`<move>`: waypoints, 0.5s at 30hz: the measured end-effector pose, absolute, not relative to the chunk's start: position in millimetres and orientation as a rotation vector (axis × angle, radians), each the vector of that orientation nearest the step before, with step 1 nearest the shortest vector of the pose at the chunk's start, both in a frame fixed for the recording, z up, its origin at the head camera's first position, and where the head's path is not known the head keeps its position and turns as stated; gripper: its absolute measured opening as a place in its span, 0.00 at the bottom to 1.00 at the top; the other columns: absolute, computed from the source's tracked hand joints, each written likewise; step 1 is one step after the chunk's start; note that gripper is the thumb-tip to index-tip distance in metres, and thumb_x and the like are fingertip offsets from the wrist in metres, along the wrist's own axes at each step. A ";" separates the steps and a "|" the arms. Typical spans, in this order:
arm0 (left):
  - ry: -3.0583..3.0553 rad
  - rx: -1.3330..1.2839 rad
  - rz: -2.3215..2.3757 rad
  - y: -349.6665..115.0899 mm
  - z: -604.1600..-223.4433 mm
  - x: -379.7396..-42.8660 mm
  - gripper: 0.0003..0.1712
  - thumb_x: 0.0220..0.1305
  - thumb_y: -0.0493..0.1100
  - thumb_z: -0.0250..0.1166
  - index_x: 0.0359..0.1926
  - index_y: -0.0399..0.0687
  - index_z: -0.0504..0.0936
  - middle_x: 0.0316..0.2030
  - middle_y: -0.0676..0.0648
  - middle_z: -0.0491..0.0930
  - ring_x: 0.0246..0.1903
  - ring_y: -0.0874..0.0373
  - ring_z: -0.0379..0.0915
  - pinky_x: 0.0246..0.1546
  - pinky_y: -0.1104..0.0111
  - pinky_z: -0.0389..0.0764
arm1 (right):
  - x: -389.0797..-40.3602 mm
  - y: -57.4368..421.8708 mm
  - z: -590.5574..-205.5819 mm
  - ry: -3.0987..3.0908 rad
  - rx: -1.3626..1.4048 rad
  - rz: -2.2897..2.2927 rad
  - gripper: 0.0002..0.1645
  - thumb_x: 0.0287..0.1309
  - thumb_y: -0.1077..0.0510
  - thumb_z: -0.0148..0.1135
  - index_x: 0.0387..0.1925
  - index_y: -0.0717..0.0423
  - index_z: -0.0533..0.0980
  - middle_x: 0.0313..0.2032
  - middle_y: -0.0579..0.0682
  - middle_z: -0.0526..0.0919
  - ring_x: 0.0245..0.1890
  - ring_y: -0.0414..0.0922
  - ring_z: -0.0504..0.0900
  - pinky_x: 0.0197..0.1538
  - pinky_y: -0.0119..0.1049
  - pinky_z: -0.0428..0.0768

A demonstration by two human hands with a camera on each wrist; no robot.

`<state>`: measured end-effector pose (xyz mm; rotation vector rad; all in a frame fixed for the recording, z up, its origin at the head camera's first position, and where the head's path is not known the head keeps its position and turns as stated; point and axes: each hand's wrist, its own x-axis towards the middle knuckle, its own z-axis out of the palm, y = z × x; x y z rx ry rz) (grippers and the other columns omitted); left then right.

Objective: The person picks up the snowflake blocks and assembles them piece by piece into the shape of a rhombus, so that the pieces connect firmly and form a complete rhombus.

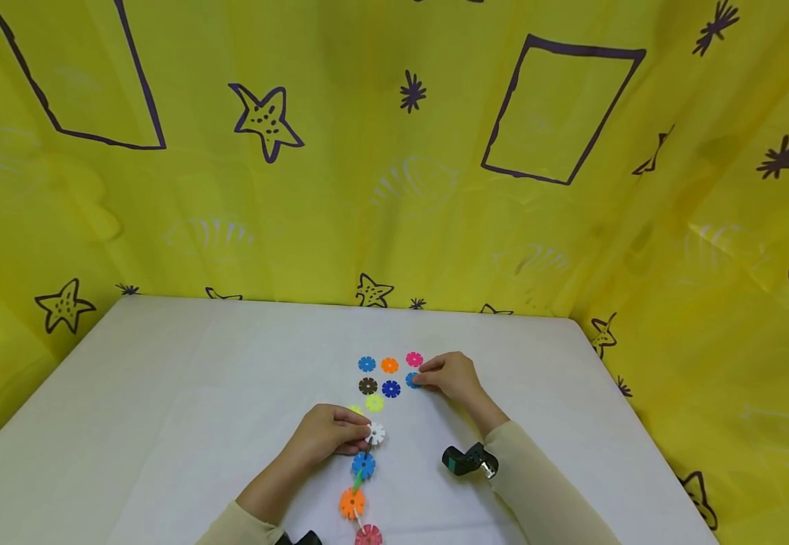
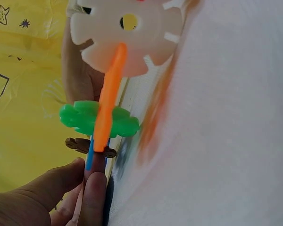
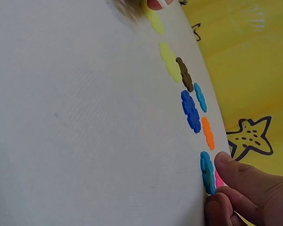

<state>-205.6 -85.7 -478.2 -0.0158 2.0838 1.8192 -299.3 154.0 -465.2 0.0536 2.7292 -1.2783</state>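
In the head view my left hand [image 1: 329, 435] pinches a white interlocking disc [image 1: 376, 434] between thumb and fingers. From it a chain of slotted discs runs toward the near edge: blue [image 1: 363, 465], green [image 1: 358, 480], orange [image 1: 351, 502] and red [image 1: 369, 535]. The left wrist view shows a brown disc [image 2: 78, 144] edge-on near those fingertips, with a large white disc [image 2: 104, 42] further along the chain. Thumb and fingers of my right hand [image 1: 454, 376] are around a light blue disc [image 3: 207, 173] on the tabletop; its right part is covered in the head view.
Loose discs lie beyond my left hand: blue [image 1: 366, 364], orange [image 1: 389, 365], pink [image 1: 414, 359], brown [image 1: 368, 386], dark blue [image 1: 391, 389] and yellow [image 1: 375, 403]. A second yellow one is partly hidden. Yellow patterned curtains [image 1: 340, 212] border the white table [image 1: 231, 348].
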 end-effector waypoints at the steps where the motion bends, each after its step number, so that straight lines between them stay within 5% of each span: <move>1: 2.081 -0.016 1.820 -85.7 -478.0 -205.6 0.13 0.59 0.36 0.71 0.43 0.30 0.84 0.28 0.43 0.87 0.25 0.60 0.84 0.31 0.68 0.86 | -299.2 153.3 -465.3 2.745 0.050 -1.264 0.16 0.46 0.54 0.79 0.36 0.59 0.87 0.32 0.48 0.86 0.29 0.41 0.79 0.31 0.27 0.78; 15: 2.101 -0.025 1.800 -85.4 -476.0 -205.2 0.13 0.59 0.37 0.71 0.42 0.31 0.85 0.28 0.43 0.87 0.25 0.60 0.84 0.30 0.69 0.86 | -297.8 148.9 -468.6 2.822 0.008 -1.232 0.15 0.42 0.56 0.81 0.33 0.59 0.86 0.26 0.47 0.84 0.31 0.42 0.76 0.32 0.28 0.74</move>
